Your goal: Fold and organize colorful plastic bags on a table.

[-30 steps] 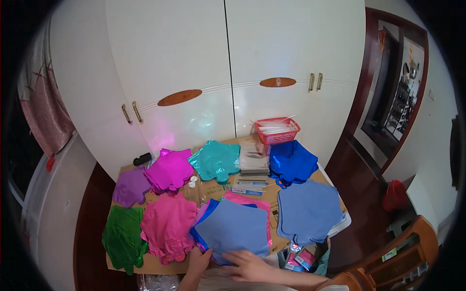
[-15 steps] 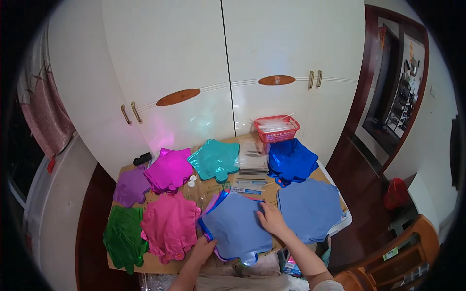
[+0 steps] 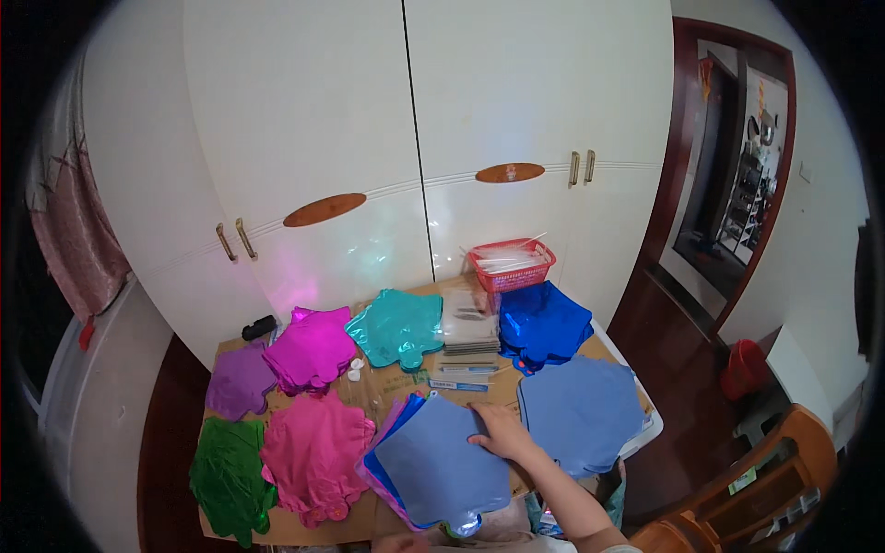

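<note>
In front of me is a fanned stack of flat foil balloons, grey-blue on top, with blue, purple and pink edges showing on its left side. My right hand grips the stack's upper right edge, thumb over the top sheet. My left hand is low at the picture's bottom edge, apart from the stack, its fingers mostly cut off. Right of the stack lies a grey-blue balloon pile. A pink pile and a green pile lie to the left.
Purple, magenta, teal and dark blue piles line the far side of the cardboard-covered table. Clear packets lie between them. A red basket of white sticks stands behind. A wooden chair is at right.
My left hand has let go of the stack and dropped toward the bottom edge. The stack's left edges are more fanned out. My right hand stays on it; the view has shifted slightly.
</note>
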`<state>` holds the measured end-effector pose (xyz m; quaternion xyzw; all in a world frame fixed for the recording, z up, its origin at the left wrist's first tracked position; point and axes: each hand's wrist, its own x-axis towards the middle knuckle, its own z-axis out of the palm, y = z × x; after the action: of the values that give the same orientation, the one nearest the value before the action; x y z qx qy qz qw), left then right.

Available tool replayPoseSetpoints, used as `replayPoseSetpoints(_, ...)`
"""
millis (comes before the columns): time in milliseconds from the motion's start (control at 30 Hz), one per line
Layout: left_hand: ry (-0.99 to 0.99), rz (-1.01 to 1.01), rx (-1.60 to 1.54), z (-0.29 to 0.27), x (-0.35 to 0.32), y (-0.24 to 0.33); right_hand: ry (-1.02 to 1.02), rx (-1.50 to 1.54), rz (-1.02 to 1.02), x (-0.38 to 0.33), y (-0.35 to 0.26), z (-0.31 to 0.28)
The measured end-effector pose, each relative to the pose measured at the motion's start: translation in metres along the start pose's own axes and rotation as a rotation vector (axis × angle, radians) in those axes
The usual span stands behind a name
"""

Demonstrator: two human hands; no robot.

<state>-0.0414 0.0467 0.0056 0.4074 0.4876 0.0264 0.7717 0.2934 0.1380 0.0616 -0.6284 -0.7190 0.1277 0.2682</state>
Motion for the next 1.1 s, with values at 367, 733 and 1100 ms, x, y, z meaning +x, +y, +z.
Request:
replayPoseSetpoints(367,-0.345,0.059,-0.834,0.064,0.033,-0.015,-0.057,-0.178,-0.003,-0.018,-0.021,0.013)
replayPoseSetpoints(733,-0.349,0.127,-0.906,0.070,0.029,-0.012,-0.311,0.541,-0.109,0.115,-0.032,0.072)
replayPoseSetpoints(1100,-0.383,0.250,-1.044,0.079,0.054,-0.024,-0.377,0.209,-0.196,0.138,-0.047,0.085)
